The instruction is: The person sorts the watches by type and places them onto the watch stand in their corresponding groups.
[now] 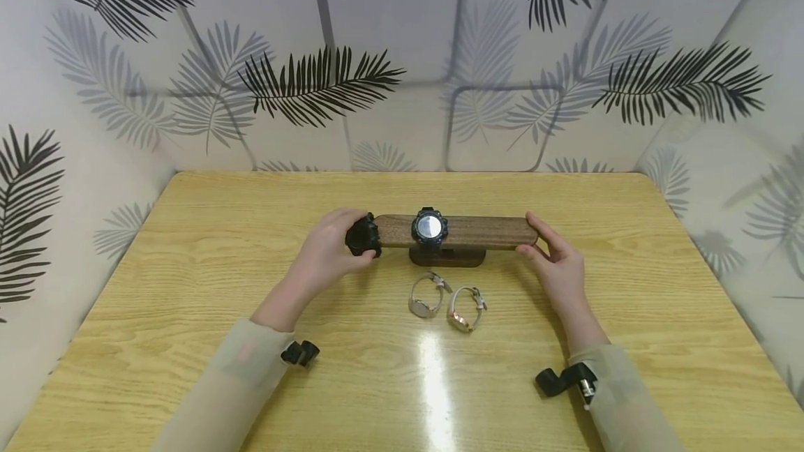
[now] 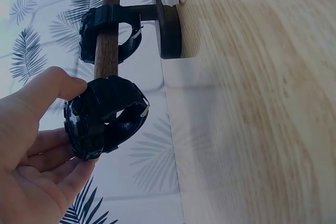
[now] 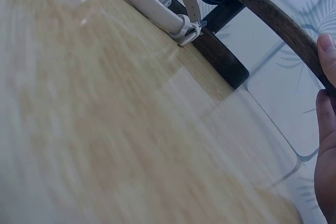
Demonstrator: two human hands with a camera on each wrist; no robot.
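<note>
A dark wooden watch stand point(image 1: 496, 231) stands mid-table, its long bar raised on a short post over a base point(image 2: 170, 35). One black wristwatch point(image 1: 430, 227) is looped around the bar left of its middle. At the bar's left end, my left hand point(image 1: 329, 246) pinches a second black wristwatch point(image 2: 107, 119) between thumb and fingers; its closed strap is at the bar's tip, and how far the bar enters it is hidden. My right hand point(image 1: 555, 267) grips the bar's right end with thumb and fingers, partly cut off in the right wrist view.
Two light-strapped wristwatches, one silvery point(image 1: 422, 307) and one gold-toned point(image 1: 461, 323), lie on the wooden table point(image 1: 188, 284) in front of the base. Behind the table's far edge rises a leaf-patterned wall point(image 1: 402, 124). Small black devices point(image 1: 300, 353) sit at both wrists.
</note>
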